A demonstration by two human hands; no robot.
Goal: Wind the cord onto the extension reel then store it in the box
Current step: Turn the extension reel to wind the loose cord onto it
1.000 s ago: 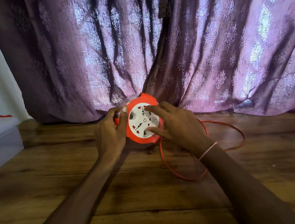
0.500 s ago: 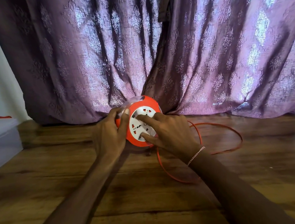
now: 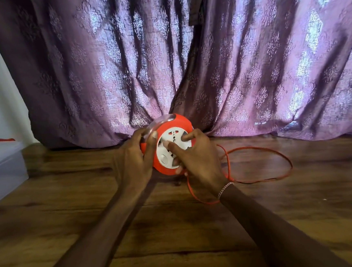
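Note:
An orange extension reel (image 3: pixel 182 121) with a white socket face stands on edge on the wooden floor, tilted toward me. My left hand (image 3: pixel 133 161) grips its left rim, thumb on the front. My right hand (image 3: pixel 196 155) lies over the white face, its fingers curled onto it. The thin orange cord (image 3: pixel 263 147) leaves the reel's underside and lies in a loose loop on the floor to the right. A translucent plastic box (image 3: pixel 2 169) with an orange clip sits at the far left.
A purple patterned curtain (image 3: pixel 185 58) hangs right behind the reel and pools on the wooden floor (image 3: pixel 179 235). A white wall stands at the left behind the box.
My right hand has turned on the white face, which has rotated. The cord loop on the floor has shrunk a little toward the reel. My left hand keeps its grip.

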